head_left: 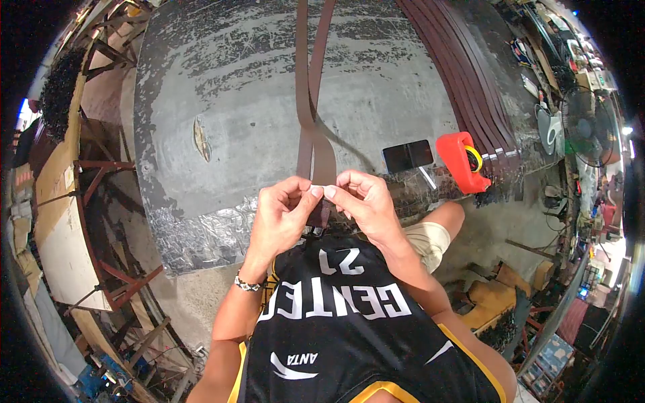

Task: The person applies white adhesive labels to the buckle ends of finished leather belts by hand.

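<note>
Two long brown strips (305,80) run down the grey table and overlap near its front edge. At the near end of one strip, my left hand (285,208) is closed in a pinch, thumb against fingertips. My right hand (365,203) pinches the same end from the other side, its thumb almost meeting the left thumb. A small pale edge shows between the two thumbs. Right of my hands lie a black phone (407,156) and a red tape dispenser (458,161) with a yellow-rimmed roll.
A bundle of dark brown strips (463,87) lies along the table's right side, several ends wrapped in white. The worn table (222,134) has a silvery taped front edge (201,235). A fan (588,126) stands at right; a wooden frame with red legs (107,164) is at left.
</note>
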`<act>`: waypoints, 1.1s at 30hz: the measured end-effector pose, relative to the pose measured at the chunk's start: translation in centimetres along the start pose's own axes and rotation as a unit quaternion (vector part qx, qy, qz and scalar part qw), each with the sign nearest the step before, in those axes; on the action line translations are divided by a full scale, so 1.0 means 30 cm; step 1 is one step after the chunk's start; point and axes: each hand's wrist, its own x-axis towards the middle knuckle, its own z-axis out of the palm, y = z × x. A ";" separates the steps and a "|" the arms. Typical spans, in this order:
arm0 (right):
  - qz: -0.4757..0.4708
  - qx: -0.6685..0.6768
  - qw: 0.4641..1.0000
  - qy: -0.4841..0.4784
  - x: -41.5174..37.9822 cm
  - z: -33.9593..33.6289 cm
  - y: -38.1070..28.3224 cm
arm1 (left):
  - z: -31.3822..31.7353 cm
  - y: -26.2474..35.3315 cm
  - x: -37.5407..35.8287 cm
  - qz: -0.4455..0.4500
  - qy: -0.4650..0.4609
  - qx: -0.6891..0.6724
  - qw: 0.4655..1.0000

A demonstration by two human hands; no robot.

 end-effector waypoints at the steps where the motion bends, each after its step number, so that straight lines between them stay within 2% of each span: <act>1: -0.005 -0.002 1.000 0.004 0.001 0.002 0.001 | -0.002 0.007 -0.001 0.002 -0.001 0.014 1.000; 10: 0.005 -0.013 1.000 0.012 0.005 -0.017 0.000 | -0.047 -0.001 0.015 -0.004 -0.039 0.025 0.999; 13: 0.005 -0.011 1.000 0.020 0.004 -0.018 -0.011 | -0.033 0.009 0.014 0.037 -0.034 0.036 0.998; 19: -0.003 -0.028 1.000 0.010 0.000 -0.019 0.013 | -0.058 0.035 0.034 0.014 -0.072 0.078 0.994; 28: -0.011 -0.067 0.998 0.005 0.000 -0.013 -0.019 | -0.036 0.057 0.043 -0.020 -0.034 0.143 0.989; 33: -0.019 -0.049 0.999 -0.001 0.002 -0.017 0.007 | -0.061 0.071 0.045 0.032 -0.069 0.181 0.980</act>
